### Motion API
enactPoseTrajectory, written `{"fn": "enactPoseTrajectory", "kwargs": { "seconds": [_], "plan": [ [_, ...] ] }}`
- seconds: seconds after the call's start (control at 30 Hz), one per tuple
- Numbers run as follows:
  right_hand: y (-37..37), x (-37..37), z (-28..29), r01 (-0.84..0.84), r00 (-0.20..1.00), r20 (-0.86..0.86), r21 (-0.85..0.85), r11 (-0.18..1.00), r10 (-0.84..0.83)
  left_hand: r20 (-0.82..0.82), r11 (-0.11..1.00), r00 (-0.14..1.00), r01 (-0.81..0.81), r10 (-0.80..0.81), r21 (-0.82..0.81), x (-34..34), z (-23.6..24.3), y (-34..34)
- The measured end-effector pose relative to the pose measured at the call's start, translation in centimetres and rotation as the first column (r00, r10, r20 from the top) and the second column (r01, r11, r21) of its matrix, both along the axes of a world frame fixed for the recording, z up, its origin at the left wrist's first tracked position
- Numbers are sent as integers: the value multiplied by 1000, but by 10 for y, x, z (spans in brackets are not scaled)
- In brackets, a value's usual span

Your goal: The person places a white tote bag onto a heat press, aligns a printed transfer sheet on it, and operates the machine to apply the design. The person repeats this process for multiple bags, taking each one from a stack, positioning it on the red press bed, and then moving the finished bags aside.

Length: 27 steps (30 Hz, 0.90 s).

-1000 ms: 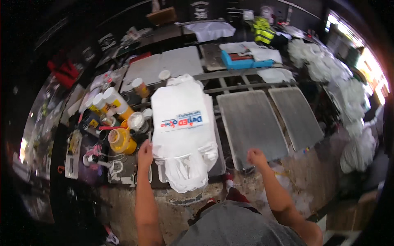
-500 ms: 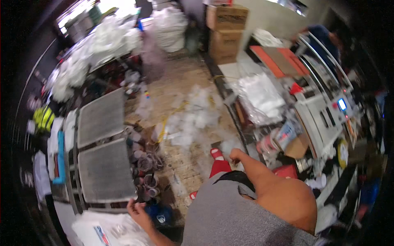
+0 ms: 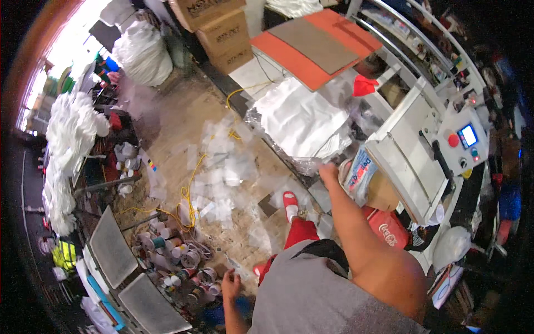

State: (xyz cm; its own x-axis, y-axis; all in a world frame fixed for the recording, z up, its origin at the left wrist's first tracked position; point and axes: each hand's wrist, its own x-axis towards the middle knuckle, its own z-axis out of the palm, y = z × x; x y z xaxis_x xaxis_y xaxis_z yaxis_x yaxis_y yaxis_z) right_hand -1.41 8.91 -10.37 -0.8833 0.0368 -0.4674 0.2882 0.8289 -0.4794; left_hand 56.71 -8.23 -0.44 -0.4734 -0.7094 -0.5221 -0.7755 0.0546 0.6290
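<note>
At the bench on the person's right: right hand [image 3: 329, 171] has swung over from the screen-printing platens [image 3: 111, 253], fingers curled, touching a white printed garment [image 3: 359, 170] beside the white heat press [image 3: 411, 150]. Left hand [image 3: 230, 285] trails low near ink cups [image 3: 189, 261], fingers loosely spread, holding nothing; the garment has moved to the pressing station.

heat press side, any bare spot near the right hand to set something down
The grey plate of the white press is bare, beside the right hand. The grey pad on the orange board also looks free. The white bag pile and the littered floor are crowded.
</note>
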Motion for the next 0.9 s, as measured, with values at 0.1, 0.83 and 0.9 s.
{"fn": "enactPoseTrajectory", "kwargs": {
  "seconds": [0.1, 0.83, 0.9],
  "plan": [
    [6, -78, -50, 234, 966, 113, -13, 972, -232, 140, 974, 982, 101, -131, 203, -6, -32, 3],
    [-27, -100, -49, 603, 798, 318, -394, 694, -512, 136, 897, 956, 186, -259, 402, -249, -52, -236],
    [-24, -103, -44, 654, 756, 332, -434, 620, -565, 151, 865, 945, 191, -290, 465, -267, -77, -278]
  ]
}}
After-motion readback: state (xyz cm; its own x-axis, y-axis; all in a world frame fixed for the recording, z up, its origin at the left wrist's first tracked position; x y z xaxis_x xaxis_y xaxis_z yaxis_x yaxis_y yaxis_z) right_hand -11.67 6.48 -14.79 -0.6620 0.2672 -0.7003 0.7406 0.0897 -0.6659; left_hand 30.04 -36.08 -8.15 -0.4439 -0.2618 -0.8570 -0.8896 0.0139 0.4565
